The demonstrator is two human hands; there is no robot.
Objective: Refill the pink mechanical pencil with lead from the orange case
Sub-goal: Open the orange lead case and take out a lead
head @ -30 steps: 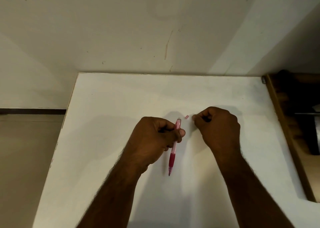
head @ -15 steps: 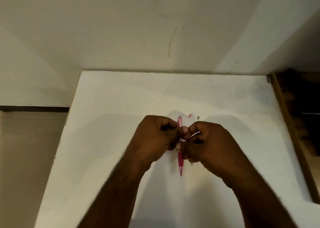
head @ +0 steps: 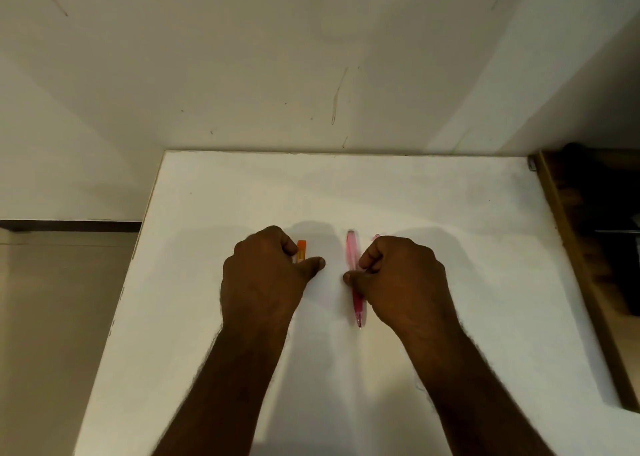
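Observation:
The pink mechanical pencil (head: 352, 253) stands roughly along the table's depth, tip toward me, held in my right hand (head: 398, 279) between thumb and curled fingers. My left hand (head: 266, 275) is to its left with fingers curled around the orange lead case (head: 301, 249), whose orange top end shows beside the knuckles. A tiny pink piece (head: 376, 237) lies on the table just beyond my right hand, partly hidden.
Both hands are over the middle of a white table (head: 450, 213) that meets a pale wall at the back. A dark wooden frame (head: 568, 247) runs along the table's right edge. The floor lies past the left edge.
The pencil passed from my left hand to my right hand. My left hand moved left and now holds the orange case, which was not seen before.

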